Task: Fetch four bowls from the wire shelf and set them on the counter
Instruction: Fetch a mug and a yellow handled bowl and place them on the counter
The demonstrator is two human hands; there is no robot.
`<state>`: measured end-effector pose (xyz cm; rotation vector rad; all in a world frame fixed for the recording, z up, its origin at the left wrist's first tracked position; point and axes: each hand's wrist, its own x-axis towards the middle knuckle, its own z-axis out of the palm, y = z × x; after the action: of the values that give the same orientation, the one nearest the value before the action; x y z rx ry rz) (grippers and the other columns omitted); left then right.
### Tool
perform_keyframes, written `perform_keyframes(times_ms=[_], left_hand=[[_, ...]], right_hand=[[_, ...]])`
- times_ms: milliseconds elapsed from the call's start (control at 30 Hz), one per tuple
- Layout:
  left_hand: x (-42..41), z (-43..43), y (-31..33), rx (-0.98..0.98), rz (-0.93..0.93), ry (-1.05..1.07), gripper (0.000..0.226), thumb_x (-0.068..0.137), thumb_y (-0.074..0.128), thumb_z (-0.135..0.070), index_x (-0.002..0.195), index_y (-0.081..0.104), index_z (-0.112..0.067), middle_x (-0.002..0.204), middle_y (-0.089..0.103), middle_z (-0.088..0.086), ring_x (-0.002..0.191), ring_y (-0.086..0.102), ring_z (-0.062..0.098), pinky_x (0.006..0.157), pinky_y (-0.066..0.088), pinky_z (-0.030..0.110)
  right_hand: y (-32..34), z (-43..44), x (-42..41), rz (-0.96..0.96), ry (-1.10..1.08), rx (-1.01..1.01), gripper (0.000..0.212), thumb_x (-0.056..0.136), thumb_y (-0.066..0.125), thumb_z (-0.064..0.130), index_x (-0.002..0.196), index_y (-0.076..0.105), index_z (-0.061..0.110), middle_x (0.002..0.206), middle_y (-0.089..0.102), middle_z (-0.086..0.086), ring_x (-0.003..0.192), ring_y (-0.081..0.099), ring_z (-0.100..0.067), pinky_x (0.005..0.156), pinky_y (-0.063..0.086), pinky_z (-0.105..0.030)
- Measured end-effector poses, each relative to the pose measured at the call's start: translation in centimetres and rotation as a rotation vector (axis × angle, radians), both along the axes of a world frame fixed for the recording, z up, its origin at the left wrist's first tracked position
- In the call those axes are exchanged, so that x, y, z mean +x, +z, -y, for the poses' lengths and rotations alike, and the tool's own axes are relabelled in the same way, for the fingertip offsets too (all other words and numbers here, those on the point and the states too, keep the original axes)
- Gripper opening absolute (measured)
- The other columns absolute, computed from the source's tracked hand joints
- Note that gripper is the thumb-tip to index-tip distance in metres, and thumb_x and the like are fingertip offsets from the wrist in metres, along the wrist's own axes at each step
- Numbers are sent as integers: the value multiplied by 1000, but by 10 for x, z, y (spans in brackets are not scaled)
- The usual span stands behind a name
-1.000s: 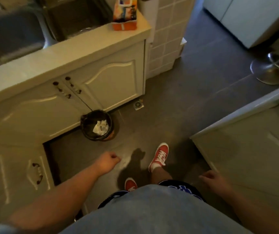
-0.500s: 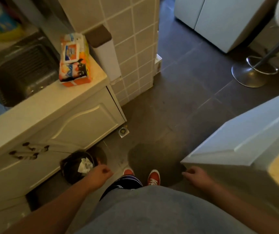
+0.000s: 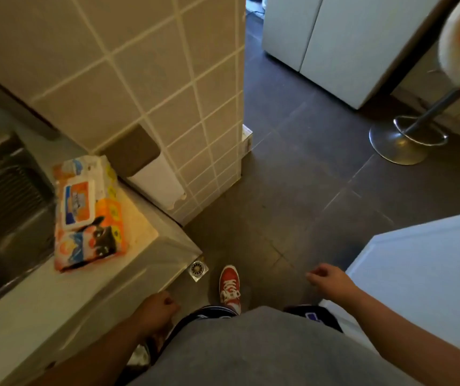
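Observation:
No bowl and no wire shelf show in the head view. The pale counter [image 3: 22, 310] runs along the left, with a steel sink [image 3: 3, 218] set into it. My left hand [image 3: 157, 307] hangs low beside the counter's front corner, fingers curled into a loose fist, holding nothing. My right hand [image 3: 327, 280] hangs at the right next to a white cabinet [image 3: 423, 274], fingers loosely curled and empty. Both hands are down at hip height over the dark tiled floor.
An orange wet-wipe pack [image 3: 86, 213] lies on the counter by the sink. A tiled pillar [image 3: 150, 79] stands ahead left, a bar stool [image 3: 407, 135] and white doors [image 3: 329, 43] ahead right. Dark floor [image 3: 292, 190] runs forward between them. A floor drain [image 3: 196, 268] sits near my red shoe [image 3: 230, 285].
The view has swung up and forward along the floor. The black bin has dropped out of sight, the pillar and stool have come closer, and both hands stay low and empty.

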<state>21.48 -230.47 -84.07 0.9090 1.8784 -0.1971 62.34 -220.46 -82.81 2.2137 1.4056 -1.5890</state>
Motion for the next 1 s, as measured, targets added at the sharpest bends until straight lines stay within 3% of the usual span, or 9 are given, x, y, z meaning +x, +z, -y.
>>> perform_keyframes(times_ms=[167, 333, 467, 633, 767, 867, 1000], left_hand=[[51, -143, 12, 77, 99, -204, 17, 89, 63, -28, 74, 61, -20, 73, 65, 1, 72, 62, 19, 66, 47, 29], [125, -268, 7, 90, 160, -336, 23, 91, 61, -38, 97, 65, -17, 90, 67, 6, 87, 65, 22, 79, 52, 37], [187, -351, 4, 90, 189, -396, 13, 90, 61, -39, 83, 59, -29, 84, 64, -1, 82, 62, 15, 72, 50, 32], [229, -420, 13, 51, 159, -402, 8, 91, 58, -42, 92, 59, -35, 92, 64, -6, 85, 61, 9, 64, 46, 23], [229, -459, 21, 42, 133, -346, 9, 92, 58, -38, 98, 60, -32, 96, 64, -5, 87, 63, 9, 71, 51, 26], [219, -486, 22, -8, 84, -298, 15, 93, 58, -35, 104, 61, -24, 99, 65, -1, 89, 64, 12, 81, 55, 33], [202, -528, 16, -67, 52, -223, 17, 94, 57, -32, 106, 61, -21, 99, 64, 1, 88, 64, 13, 76, 53, 29]], right_hand=[[9, -19, 54, 74, -249, -34, 16, 89, 64, 28, 90, 65, 12, 87, 70, -12, 80, 69, -27, 73, 54, -39], [1, -37, 106, 101, -392, -104, 20, 90, 64, 26, 89, 65, 6, 86, 70, -17, 76, 69, -30, 64, 53, -37], [-13, -76, 151, 95, -465, -156, 22, 87, 66, 25, 88, 65, 2, 88, 70, -21, 66, 65, -26, 54, 44, -28], [-15, -165, 198, 122, -373, -168, 19, 86, 67, 27, 82, 66, 8, 81, 70, -12, 79, 68, -29, 65, 46, -30], [-6, -269, 221, 93, -262, -108, 18, 86, 67, 29, 83, 65, 11, 83, 68, -10, 80, 66, -27, 66, 46, -30], [-4, -354, 223, 33, -200, -78, 20, 87, 67, 31, 94, 66, 13, 92, 67, -7, 88, 64, -25, 75, 50, -34], [-9, -460, 210, -7, -118, -7, 12, 86, 68, 29, 88, 66, 17, 88, 68, -7, 81, 65, -23, 74, 53, -37]])
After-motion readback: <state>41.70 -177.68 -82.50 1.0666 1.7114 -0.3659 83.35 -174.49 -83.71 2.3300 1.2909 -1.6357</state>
